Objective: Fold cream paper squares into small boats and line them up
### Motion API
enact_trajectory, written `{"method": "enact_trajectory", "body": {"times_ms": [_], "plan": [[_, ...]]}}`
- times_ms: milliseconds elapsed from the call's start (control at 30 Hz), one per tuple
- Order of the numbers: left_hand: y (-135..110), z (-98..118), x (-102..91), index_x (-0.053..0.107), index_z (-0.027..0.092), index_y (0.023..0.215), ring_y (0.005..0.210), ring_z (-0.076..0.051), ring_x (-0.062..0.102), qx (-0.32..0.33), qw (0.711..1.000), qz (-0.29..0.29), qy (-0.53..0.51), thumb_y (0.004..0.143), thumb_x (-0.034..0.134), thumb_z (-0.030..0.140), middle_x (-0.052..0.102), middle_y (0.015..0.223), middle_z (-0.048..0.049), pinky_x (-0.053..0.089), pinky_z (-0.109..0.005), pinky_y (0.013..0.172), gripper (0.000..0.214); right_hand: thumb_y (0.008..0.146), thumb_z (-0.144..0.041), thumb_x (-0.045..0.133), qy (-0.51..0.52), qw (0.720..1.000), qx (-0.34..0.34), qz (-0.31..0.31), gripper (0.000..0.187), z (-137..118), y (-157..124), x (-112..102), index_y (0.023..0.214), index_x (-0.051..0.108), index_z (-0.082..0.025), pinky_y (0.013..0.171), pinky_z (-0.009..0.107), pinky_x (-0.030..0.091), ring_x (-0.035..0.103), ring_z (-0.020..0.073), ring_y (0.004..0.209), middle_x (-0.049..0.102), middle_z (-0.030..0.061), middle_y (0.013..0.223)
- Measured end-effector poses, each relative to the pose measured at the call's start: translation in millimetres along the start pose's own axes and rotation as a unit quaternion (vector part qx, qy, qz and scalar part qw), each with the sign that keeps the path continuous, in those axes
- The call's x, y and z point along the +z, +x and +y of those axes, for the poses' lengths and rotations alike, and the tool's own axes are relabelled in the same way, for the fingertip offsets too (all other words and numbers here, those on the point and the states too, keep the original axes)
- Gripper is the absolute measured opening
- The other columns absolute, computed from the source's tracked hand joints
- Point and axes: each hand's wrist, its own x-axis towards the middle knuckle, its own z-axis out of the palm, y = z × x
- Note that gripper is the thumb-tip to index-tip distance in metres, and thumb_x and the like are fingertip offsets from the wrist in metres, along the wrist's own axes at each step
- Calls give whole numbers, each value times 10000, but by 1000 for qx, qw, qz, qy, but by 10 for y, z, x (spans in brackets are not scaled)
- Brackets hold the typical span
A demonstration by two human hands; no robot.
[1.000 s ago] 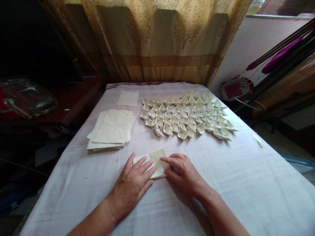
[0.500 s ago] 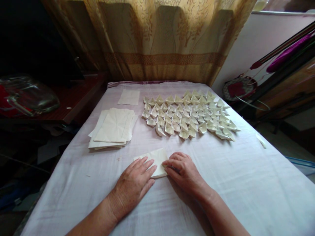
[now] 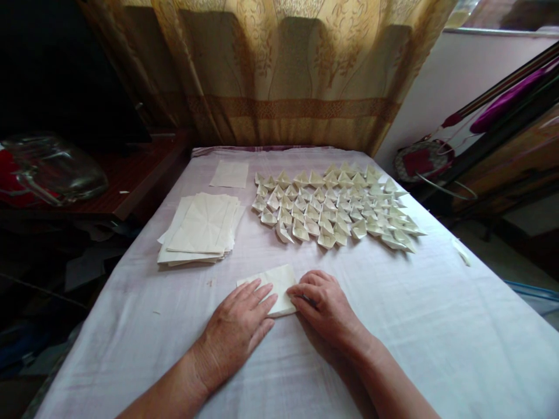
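A folded cream paper [image 3: 279, 280] lies on the white cloth near the front middle. My left hand [image 3: 238, 326] rests flat on its left half, fingers stretched out and together. My right hand [image 3: 325, 305] sits at the paper's right edge with fingers curled, fingertips pressing the fold. Beyond them several small folded paper boats [image 3: 332, 206] are laid out in rows. A stack of creased paper sheets [image 3: 201, 227] lies to the left, with a single small sheet [image 3: 229, 173] behind it.
The table's white cloth [image 3: 437, 326] runs to a patterned curtain [image 3: 288, 75] at the back. A glass vessel [image 3: 52, 169] stands on a dark wooden ledge at left. A small paper scrap [image 3: 462, 251] lies near the right edge.
My right hand has drawn its fingertips from the middle of the paper to its right edge. The left hand stays flat in place.
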Motion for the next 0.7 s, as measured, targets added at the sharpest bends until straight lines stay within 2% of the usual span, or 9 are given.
{"method": "enact_trajectory", "body": {"times_ms": [300, 700], "plan": [[8, -19, -8, 584, 200, 1295, 1285, -278, 555, 18, 1000, 4, 17, 932, 588, 251, 624, 1366, -69, 492, -479, 1060, 367, 862, -159, 680, -8, 1000, 6, 5, 119, -19, 14, -1, 890, 754, -248, 791, 342, 414, 592, 190, 821, 663, 15, 772], [7, -17, -7, 581, 210, 1305, 1292, -273, 545, 9, 1000, -4, 13, 923, 608, 258, 619, 1371, -66, 477, -468, 1075, 386, 855, -154, 683, -13, 1000, 4, 11, 122, -7, 24, 14, 894, 752, -247, 789, 342, 425, 580, 191, 820, 653, 17, 774]]}}
